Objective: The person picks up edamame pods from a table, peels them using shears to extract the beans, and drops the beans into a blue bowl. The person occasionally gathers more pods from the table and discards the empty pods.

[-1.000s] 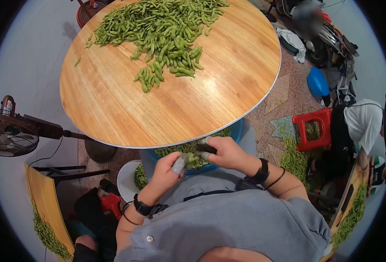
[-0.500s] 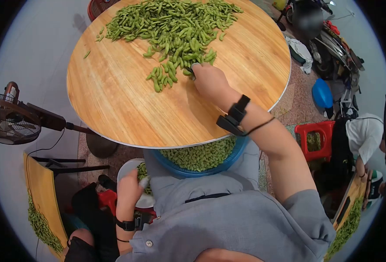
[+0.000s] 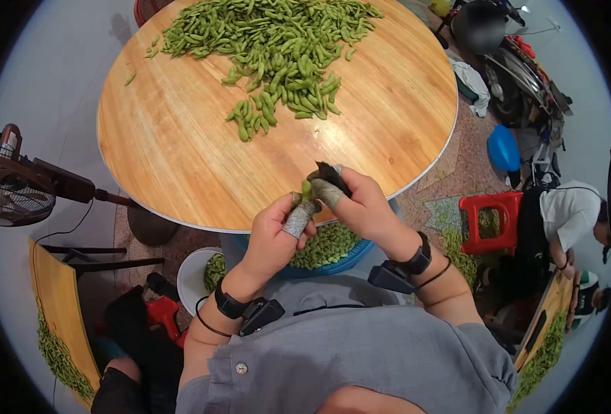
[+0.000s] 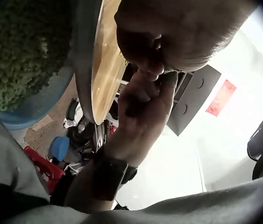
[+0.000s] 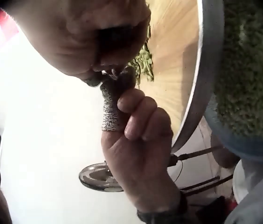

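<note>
In the head view both hands meet over the near edge of the round wooden table (image 3: pixel 181 159). My left hand (image 3: pixel 271 238) and right hand (image 3: pixel 366 212) pinch a green edamame pod (image 3: pixel 306 188) between them, mostly hidden by the fingers. Grey tape wraps both thumbs, and a dark covering (image 3: pixel 330 172) is on a right finger. Below the hands, partly under the tabletop, a blue basin (image 3: pixel 365 250) in the lap holds shelled green beans (image 3: pixel 326 247). A large heap of edamame pods (image 3: pixel 278 48) lies on the table's far side.
A white bucket (image 3: pixel 188 276) with green pieces stands left of the lap. Further left are a standing fan (image 3: pixel 19 186) and another wooden table (image 3: pixel 60 310) with pods. To the right are a red stool (image 3: pixel 468 224), a blue object (image 3: pixel 503 148) and another person (image 3: pixel 571 214).
The hands went from over the basin, to apart with the right at the pod heap and the left over the bucket, to together again with a pod.
</note>
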Tool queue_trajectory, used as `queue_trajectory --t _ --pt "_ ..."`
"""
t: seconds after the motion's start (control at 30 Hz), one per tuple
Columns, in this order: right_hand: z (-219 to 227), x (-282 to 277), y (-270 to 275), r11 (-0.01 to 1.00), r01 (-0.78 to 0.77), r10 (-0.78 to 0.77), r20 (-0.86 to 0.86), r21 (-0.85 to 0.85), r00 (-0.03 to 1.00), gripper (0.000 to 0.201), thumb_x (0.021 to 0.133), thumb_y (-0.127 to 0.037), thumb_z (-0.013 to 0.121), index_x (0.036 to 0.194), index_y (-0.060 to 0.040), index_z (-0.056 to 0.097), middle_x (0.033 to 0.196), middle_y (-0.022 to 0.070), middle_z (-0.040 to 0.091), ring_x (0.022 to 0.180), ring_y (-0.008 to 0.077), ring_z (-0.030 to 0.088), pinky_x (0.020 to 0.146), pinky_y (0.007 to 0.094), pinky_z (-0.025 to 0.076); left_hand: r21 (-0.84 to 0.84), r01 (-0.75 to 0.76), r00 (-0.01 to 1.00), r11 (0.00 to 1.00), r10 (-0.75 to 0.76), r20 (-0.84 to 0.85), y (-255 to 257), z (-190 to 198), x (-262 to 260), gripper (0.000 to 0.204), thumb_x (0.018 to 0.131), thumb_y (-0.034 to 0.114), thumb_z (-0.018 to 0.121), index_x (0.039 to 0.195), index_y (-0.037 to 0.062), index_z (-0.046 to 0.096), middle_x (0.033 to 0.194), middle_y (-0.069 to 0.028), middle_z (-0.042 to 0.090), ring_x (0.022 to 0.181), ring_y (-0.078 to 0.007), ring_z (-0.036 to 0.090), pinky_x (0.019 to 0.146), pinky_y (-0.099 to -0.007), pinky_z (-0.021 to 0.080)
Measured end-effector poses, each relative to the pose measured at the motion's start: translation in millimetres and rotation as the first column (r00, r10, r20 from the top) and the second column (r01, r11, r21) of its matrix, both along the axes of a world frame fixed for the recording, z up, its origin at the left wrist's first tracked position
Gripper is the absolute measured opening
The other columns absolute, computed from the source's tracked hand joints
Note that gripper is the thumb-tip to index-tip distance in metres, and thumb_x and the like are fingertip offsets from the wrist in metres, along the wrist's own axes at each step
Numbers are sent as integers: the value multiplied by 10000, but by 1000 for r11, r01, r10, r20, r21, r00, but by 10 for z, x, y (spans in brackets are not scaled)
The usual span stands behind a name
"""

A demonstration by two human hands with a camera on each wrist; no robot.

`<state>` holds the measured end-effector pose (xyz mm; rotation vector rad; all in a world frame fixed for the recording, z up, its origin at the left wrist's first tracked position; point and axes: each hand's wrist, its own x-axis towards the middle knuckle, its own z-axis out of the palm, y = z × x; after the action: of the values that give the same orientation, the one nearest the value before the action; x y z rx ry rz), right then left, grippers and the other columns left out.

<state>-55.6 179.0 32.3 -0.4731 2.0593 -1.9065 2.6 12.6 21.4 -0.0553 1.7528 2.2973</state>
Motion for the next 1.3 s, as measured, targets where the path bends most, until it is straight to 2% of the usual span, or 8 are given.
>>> queue_trajectory --t 0.4,0.6,0.8,0.9,1.03,1.13,1.2,1.3 --pt "13 165 209 927 -331 337 -8 178 941 445 824 -57 455 1267 -11 448 997 156 607 910 240 602 806 338 470 -129 -8 999 992 2 -47 -31 -75 73 145 915 97 494 1016 40 580 701 46 523 571 -31 454 505 -180 348" --pt "48 166 159 931 -350 331 164 101 929 448 856 -71 427 1302 -20 425 1109 143 578 1044 224 551 909 322 425 -554 -251 879 794 -52 -473 -10 -90 59 88 855 70 552 908 1 555 705 -158 551 635 -299 570 574 -352 445" --pt "95 212 132 935 -349 344 430 -70 835 423 958 -110 406 1379 -129 364 711 -47 420 530 31 337 460 172 297 -637 -338 765 692 -192 -615 -142 -193 73 95 870 85 555 930 11 557 653 -127 541 567 -284 547 511 -324 418" --pt "116 213 187 858 -141 498 734 -494 462 382 979 -142 393 1360 -165 378 637 -57 319 470 27 254 408 171 223 404 176 967 898 -235 101 -237 -149 101 161 953 134 487 996 21 593 611 43 481 492 -36 407 453 -183 308" --pt "139 215 212 848 -117 514 748 -517 420 378 988 -156 385 1364 -188 366 644 -58 311 475 16 228 414 174 187 553 207 933 807 -333 138 -225 -203 71 172 935 155 535 1001 7 592 607 41 480 507 -47 430 454 -207 338" --pt "244 251 210 897 -241 442 729 -371 523 371 967 -138 369 1335 -183 376 655 -66 338 499 16 258 433 181 218 -72 50 993 996 -57 -101 -128 -189 82 143 871 122 605 942 3 571 618 -13 526 511 -134 493 458 -258 386" --pt "260 281 189 913 -295 405 717 -283 567 362 948 -126 359 1307 -171 386 662 -73 356 514 16 280 444 183 245 -734 -282 792 618 -282 -541 -176 -104 68 163 780 67 641 879 4 528 665 -99 555 565 -267 551 499 -336 444" --pt "248 296 171 932 -280 360 686 -231 632 376 932 -111 361 1302 -171 397 678 -73 379 530 18 294 461 188 264 -787 -453 699 419 -380 -605 -138 -181 94 169 730 39 623 838 12 496 714 -170 547 617 -362 553 533 -395 455"
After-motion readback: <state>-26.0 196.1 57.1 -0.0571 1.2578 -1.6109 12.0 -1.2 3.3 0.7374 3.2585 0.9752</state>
